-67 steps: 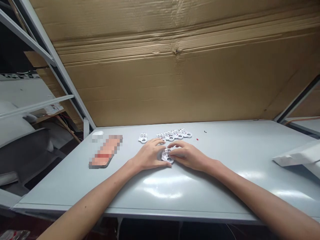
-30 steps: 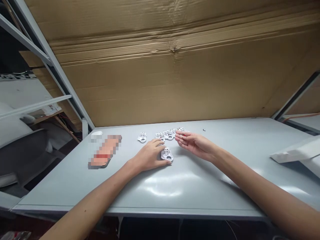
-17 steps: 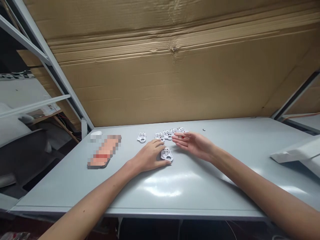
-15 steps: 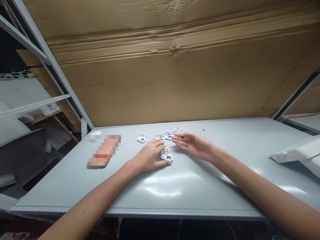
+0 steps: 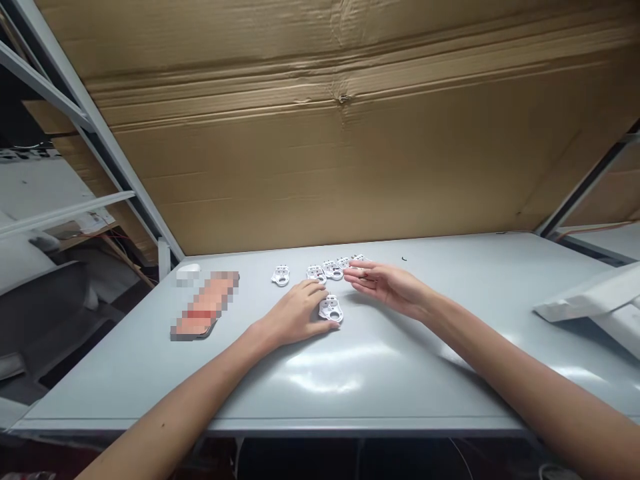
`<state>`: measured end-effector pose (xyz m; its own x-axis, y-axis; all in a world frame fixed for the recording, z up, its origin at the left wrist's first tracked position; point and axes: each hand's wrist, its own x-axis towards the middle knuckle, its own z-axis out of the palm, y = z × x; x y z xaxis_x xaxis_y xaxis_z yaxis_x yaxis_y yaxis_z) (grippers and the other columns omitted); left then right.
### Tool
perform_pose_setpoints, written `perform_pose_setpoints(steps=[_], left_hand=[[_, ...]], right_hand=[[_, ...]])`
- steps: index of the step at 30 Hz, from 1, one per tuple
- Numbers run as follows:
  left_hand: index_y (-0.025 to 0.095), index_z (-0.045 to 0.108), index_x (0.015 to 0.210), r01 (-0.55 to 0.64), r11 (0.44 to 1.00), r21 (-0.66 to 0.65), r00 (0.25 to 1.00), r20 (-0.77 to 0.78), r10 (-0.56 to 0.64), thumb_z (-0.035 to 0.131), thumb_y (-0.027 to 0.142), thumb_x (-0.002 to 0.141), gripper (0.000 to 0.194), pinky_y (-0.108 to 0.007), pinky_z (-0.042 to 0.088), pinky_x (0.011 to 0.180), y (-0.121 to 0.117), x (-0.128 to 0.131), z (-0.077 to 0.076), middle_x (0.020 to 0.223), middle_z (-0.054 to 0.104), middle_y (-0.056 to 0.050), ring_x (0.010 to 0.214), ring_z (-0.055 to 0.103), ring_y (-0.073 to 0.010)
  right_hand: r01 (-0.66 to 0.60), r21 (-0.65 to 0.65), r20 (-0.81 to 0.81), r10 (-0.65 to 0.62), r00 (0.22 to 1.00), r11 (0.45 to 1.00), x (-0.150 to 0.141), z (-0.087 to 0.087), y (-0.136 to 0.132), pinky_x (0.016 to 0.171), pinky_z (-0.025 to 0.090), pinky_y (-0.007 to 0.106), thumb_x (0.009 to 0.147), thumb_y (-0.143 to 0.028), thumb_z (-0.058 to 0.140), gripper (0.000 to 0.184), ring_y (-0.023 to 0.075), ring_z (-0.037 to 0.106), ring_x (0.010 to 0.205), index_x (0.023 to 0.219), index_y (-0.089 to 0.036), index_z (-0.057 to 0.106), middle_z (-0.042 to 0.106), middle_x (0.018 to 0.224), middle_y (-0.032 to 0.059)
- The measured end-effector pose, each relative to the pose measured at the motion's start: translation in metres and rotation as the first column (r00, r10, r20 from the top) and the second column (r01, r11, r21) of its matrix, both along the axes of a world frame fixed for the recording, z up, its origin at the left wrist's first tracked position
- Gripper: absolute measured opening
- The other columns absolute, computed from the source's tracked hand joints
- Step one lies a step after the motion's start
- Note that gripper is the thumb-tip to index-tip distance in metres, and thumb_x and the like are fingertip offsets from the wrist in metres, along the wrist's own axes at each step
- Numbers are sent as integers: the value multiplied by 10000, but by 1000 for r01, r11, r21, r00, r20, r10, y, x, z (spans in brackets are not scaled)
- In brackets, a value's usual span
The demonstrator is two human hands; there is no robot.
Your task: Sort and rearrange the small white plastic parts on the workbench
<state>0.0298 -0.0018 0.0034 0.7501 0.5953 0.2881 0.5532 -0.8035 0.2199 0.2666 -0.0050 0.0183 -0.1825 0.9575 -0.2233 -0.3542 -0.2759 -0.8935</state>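
Note:
My left hand (image 5: 299, 311) rests on the table around a small white plastic part (image 5: 331, 309) with a round ring at its near end. The thumb lies along the part's near edge and the fingertips are at its far edge, so the part sits between them. My right hand (image 5: 387, 285) is open to the right of it, fingers stretched and palm turned inward, holding nothing. Behind the hands stands a row of similar white parts (image 5: 333, 270), the right-hand ones partly hidden by my right fingers. Another white part (image 5: 281, 275) lies apart to the left.
On the left of the grey table (image 5: 370, 393) are a blurred, orange-coloured flat object (image 5: 206, 307) and a small white object (image 5: 189, 272). A tiny dark piece (image 5: 405, 259) lies at the back. White packaging (image 5: 590, 293) stands at right; cardboard (image 5: 320, 180) closes the back.
The view has shifted slightly, moving the scene a little to the left. Both hands keep nearly the same pose, and the white parts stay in their places.

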Motion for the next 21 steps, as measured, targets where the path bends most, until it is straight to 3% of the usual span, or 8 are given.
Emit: perform_pose_setpoints(steps=[11, 16, 19, 21], left_hand=[[181, 639, 1086, 8, 1000, 28, 1000, -18, -7, 670, 494, 878, 377, -468, 456, 1030, 3, -1, -3, 1232, 639, -134, 1243, 531, -330], [155, 639, 1111, 9, 999, 40, 1000, -16, -8, 691, 444, 860, 387, -460, 451, 1049, 1, 0, -2, 1252, 637, -153, 1253, 530, -330], [162, 645, 1106, 13, 999, 49, 1000, -5, -13, 711, 417, 824, 386, -457, 449, 1061, 1, 0, -1, 1268, 637, -144, 1257, 531, -325], [159, 644, 1124, 1, 998, 67, 1000, 1, -1, 719, 403, 804, 409, -455, 435, 1081, 3, -1, 0, 1285, 632, -143, 1278, 518, -322]], right_hand=[[57, 31, 64, -59, 996, 998, 0, -2, -2, 1007, 551, 343, 872, -57, 582, 409, 213, 684, 1118, 1263, -176, 570, 723, 1166, 132], [45, 152, 207, -77, 975, 987, 5, -5, 1, 1053, 508, 375, 878, -135, 610, 414, 208, 699, 1075, 1282, -195, 543, 665, 1268, 134], [40, 333, 474, -204, 857, 942, 18, -7, 6, 1030, 509, 446, 857, -192, 625, 520, 247, 687, 1087, 1356, -253, 495, 580, 1378, 122], [-8, 467, 667, -346, 660, 884, 30, -8, 11, 982, 519, 492, 881, -190, 547, 543, 282, 671, 1104, 1410, -265, 454, 543, 1408, 130]])
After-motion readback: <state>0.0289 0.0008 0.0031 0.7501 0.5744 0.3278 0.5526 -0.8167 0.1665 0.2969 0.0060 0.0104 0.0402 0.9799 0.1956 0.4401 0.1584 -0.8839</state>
